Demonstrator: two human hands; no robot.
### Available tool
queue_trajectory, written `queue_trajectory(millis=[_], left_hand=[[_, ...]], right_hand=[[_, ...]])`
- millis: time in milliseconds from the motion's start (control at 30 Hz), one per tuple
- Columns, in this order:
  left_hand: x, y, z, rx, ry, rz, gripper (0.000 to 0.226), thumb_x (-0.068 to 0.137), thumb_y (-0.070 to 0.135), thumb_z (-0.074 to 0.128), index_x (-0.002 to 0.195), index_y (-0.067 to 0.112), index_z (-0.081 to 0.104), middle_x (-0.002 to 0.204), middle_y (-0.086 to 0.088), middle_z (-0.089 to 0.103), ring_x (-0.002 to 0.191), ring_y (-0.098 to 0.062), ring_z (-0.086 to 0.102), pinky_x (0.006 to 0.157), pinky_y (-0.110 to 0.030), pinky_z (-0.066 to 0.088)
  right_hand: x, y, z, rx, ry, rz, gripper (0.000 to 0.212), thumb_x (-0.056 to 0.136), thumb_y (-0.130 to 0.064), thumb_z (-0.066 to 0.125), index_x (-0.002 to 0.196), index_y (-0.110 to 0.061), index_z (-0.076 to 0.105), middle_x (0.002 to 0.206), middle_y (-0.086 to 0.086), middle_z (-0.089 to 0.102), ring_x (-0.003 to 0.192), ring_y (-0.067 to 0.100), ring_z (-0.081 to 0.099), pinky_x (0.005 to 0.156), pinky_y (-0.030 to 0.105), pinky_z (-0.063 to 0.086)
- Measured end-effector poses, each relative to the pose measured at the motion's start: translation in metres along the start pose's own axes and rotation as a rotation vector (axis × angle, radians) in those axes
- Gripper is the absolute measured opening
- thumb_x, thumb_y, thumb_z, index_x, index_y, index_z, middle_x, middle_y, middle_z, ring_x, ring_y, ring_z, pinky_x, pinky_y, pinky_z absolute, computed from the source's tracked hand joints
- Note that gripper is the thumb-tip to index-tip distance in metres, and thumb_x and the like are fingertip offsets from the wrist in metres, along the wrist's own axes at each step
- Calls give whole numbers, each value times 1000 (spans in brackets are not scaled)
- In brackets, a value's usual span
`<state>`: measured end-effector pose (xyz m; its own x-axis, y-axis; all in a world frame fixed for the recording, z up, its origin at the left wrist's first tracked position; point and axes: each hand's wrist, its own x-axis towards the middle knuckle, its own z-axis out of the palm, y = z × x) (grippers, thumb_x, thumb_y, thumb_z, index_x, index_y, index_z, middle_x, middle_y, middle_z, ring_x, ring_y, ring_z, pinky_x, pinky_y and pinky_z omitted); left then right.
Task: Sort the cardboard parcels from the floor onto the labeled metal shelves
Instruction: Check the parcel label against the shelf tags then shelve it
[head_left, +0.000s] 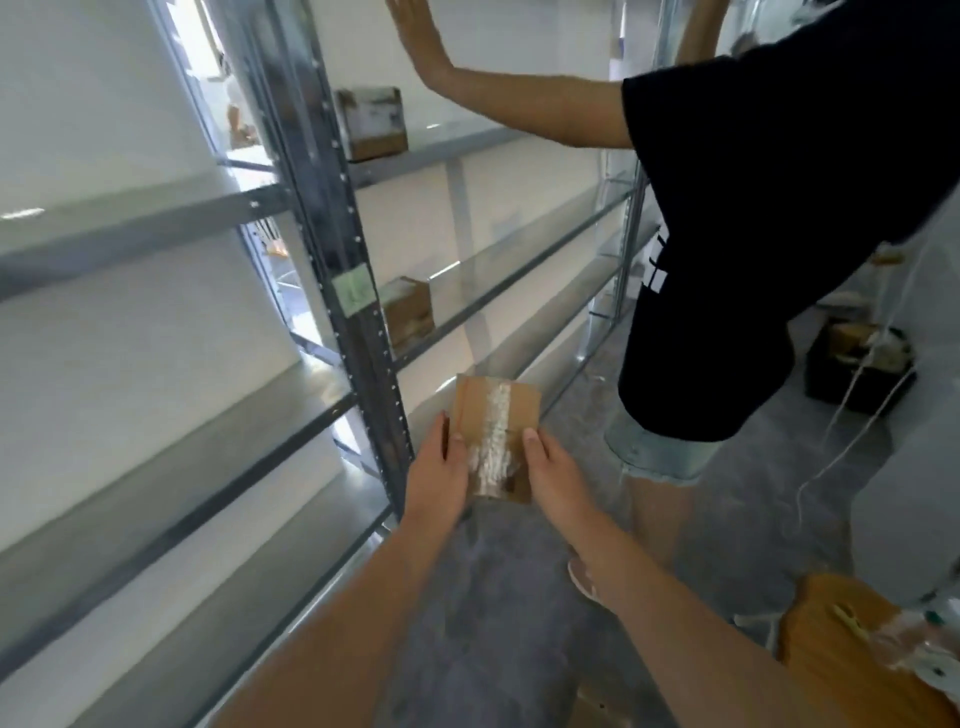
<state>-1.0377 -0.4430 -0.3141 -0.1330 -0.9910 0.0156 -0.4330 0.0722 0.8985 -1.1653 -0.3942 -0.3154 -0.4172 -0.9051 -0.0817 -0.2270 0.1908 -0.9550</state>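
Observation:
I hold a small cardboard parcel with a strip of clear tape down its middle, out in front of me. My left hand grips its left edge and my right hand grips its right edge, thumbs on top. The metal shelves run along the left, with a green label on the upright post. One parcel stands on an upper shelf and another parcel on a lower shelf, both just right of the post.
A person in a black shirt and denim shorts stands close on the right, one hand raised toward the upper shelf. A dark crate sits on the grey floor at far right. A brown package lies at bottom right.

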Motion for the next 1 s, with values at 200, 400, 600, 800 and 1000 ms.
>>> queue_trajectory(millis=[200,400,600,800,1000], left_hand=[[-12,41,-85,-53,170,120,43,107,37,35,147,23,44,123,3,61,99,-9,56,83,-12,43],[-31,72,-165,-124,362,198,39,105,35,44,142,27,48,111,13,61,95,-6,60,69,-2,43],[-47,81,-237,-193,475,262,42,97,49,56,136,36,54,113,14,71,96,-2,70,82,-19,58],[-72,79,-293,-284,459,228,45,92,48,64,131,28,58,113,8,73,91,-5,73,74,-19,59],[-81,70,-329,-369,453,195,47,83,38,78,126,29,58,112,10,71,93,-7,72,68,-16,57]], right_hand=[[-8,-96,25,16,-125,-156,35,107,-36,32,124,-23,60,113,-2,64,105,15,59,89,25,44],[-24,-174,61,2,-269,-306,40,108,-36,21,131,-25,51,117,-2,56,109,13,54,90,20,41],[-51,-231,96,140,-346,-346,39,109,-24,28,140,-26,51,126,3,61,106,14,58,80,21,49],[-76,-252,128,271,-391,-295,28,104,-16,48,128,-25,58,126,5,61,99,14,63,70,20,54],[-88,-261,157,392,-374,-250,30,92,-27,67,121,-24,61,118,0,65,100,14,64,72,23,53]])
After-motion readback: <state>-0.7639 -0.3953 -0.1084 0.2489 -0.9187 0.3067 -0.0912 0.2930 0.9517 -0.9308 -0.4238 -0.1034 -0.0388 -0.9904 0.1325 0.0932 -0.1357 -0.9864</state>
